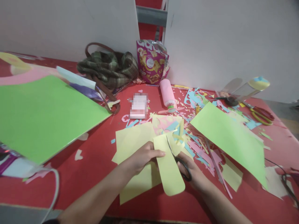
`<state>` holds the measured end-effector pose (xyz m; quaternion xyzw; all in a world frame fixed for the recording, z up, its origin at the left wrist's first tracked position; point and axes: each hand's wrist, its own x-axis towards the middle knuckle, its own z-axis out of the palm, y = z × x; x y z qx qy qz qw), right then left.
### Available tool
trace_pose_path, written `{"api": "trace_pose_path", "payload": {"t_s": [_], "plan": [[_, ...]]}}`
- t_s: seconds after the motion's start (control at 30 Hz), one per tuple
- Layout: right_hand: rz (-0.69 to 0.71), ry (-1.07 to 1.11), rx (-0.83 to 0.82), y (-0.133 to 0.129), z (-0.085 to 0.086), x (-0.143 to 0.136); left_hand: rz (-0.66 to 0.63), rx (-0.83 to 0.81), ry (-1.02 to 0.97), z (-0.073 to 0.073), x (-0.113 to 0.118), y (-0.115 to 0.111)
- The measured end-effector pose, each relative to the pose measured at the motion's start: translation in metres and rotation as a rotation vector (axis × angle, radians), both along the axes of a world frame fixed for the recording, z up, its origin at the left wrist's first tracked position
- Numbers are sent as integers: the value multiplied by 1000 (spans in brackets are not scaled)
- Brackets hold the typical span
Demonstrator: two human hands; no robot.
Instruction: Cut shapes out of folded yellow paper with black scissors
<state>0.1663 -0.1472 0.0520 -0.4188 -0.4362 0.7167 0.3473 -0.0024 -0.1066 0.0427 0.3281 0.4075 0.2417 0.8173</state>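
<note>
My left hand [144,157] pinches a long yellow paper strip [171,177] with a rounded near end, its thumb flat on top. In my right hand [192,169] is a pair of scissors [184,168] with black handles. The blades lie along the strip's right edge, and a curled offcut [176,146] hangs off beside them. Below the left hand, yellow paper sheets [133,137] rest on the red table [93,180]. Part of the right hand's fingers is hidden behind the paper and the scissor handles.
Paper scraps [201,149] are strewn over the table's middle and right. Green sheets stand left [53,115] and right [233,140]. Behind are a plaid bag [109,67], a purple snack bag [151,62] and a pink bottle [167,91]. Red-and-yellow-handled scissors [261,115] lie far right.
</note>
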Motion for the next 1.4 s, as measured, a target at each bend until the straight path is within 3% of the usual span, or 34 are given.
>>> {"api": "trace_pose_path", "payload": {"t_s": [0.4,0.6,0.83,1.13,1.4], "plan": [[-30,2,-52,-6,-10,7,39,69,22,1,-2,3],[51,156,-42,-3,-7,4,102,187,85,7,-5,6],[-102,4,-117,0,-7,5,51,331,219,5,-4,3],[-66,32,-153,-2,-9,3,39,364,239,4,-2,2],[80,194,6,1,-1,7,113,280,235,11,-6,8]]}}
